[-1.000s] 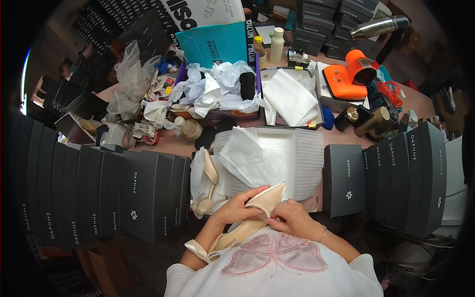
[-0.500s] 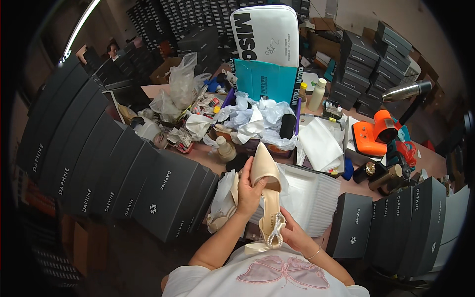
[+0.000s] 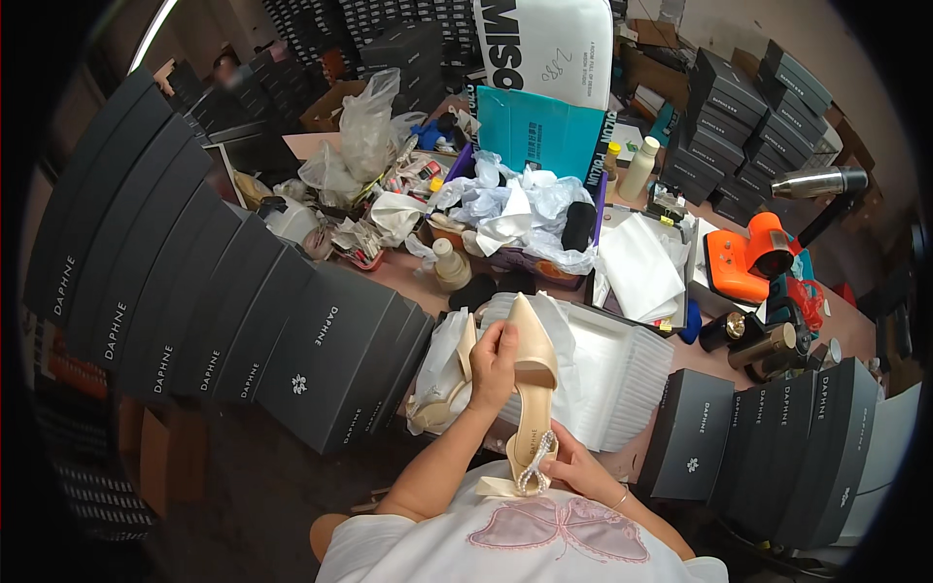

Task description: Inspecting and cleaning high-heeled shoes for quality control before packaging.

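Pale satin shoe in a two-handed hold. The pale satin shoe [image 3: 535,350] is hanging between the person's hands, in front of the white shirt [image 3: 418,544] and partly over the open white-lined box [image 3: 595,361], its pointed toe aiming away and its heel end facing the wearer. The left hand [image 3: 494,369] is clamping the side of the toe section, thumb pressing the upper, the other fingers mostly hidden; the right hand [image 3: 575,468] is closing its fingers on the heel end, beside the pearl bow [image 3: 537,464]. The shoe is presumably weighing little; its sole is likely staying stiff, while the glossy upper (easily marked, one would judge) is looking smooth and rather slippery. The pearl bow and the loose ribbon [image 3: 498,486] are seeming the fragile parts, so the sole edges and toe sides are offering the sounder hold. A second shoe [image 3: 435,416] is lying in white wrapping [image 3: 442,355] to the left. One second earlier, both hands are gripping near the toe, with the ribbon trailing over the left forearm; now the toe is pointing outward, the insole is showing lengthwise, and the right hand is supporting the heel end instead.
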### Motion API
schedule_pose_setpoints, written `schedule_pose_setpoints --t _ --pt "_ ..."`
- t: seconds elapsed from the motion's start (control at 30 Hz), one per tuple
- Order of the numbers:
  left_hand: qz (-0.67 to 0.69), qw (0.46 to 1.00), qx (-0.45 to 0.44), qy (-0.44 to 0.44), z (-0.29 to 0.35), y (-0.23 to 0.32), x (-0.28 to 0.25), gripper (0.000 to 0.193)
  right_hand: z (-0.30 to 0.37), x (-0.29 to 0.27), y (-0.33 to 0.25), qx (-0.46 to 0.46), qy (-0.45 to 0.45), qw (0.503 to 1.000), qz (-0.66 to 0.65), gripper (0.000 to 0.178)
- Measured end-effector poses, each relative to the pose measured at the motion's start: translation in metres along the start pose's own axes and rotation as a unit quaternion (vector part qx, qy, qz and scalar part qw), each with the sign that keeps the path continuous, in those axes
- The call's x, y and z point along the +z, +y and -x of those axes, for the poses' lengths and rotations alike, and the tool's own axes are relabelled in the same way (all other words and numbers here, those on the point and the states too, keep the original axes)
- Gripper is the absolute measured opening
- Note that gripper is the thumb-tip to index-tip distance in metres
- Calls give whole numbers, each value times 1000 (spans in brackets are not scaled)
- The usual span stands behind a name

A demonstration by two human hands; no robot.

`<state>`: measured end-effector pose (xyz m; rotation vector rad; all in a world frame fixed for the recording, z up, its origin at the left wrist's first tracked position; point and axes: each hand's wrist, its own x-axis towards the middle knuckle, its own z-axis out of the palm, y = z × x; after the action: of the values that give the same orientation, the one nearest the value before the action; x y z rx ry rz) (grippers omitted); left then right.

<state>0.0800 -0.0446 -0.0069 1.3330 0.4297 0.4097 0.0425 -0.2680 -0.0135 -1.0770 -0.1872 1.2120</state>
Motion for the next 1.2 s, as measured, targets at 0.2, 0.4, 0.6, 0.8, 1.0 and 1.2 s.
schedule_pose_setpoints --t 0.2,0.4,0.6,0.8,1.0,1.2 --pt "-234 971 39 21 -3 -53 -74 33 7 -20 7 9 107 975 -193 69" --pt "-643 751 -99 -112 64 -102 -172 38 -30 -107 70 130 176 949 -225 41" --pt "-608 754 -136 -209 50 -76 -140 37 -30 -123 48 194 184 964 -5 52" --pt "-237 965 -108 28 55 -112 -101 43 -44 -147 64 79 275 949 136 60" --pt "162 897 -405 70 58 -169 -109 39 -73 -134 87 28 310 948 -56 64" --pt "109 945 -309 10 53 -140 -95 36 -38 -116 71 -27 328 942 -71 66"
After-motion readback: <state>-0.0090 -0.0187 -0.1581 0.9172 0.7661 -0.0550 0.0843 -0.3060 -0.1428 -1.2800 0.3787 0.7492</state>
